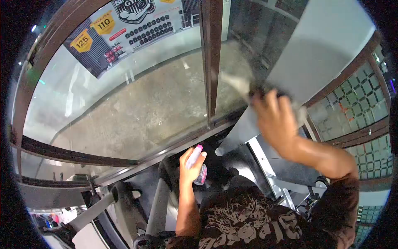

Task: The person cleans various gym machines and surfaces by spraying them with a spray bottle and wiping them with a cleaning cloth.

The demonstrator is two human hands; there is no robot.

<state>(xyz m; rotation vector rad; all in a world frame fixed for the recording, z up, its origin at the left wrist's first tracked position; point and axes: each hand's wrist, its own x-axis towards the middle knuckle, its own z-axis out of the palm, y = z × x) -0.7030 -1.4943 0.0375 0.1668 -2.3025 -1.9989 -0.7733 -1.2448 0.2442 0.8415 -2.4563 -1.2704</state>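
My left hand (188, 169) is wrapped round a small clear spray bottle (202, 175) with a pink tip, held low in front of my body. My right hand (277, 118) is raised at the glass pane (244, 52), right of a brown frame post (213, 62). Its fingers are bent over a cloth (269, 89), dark and blurred by motion. A pale smear shows on the glass just left of it.
A gym poster (141, 25) with dumbbells and yellow price tags shows through the left pane. Gym machine parts (161, 199) stand below the sill. A grey panel (319, 45) and patterned glass panes (352, 108) are on the right.
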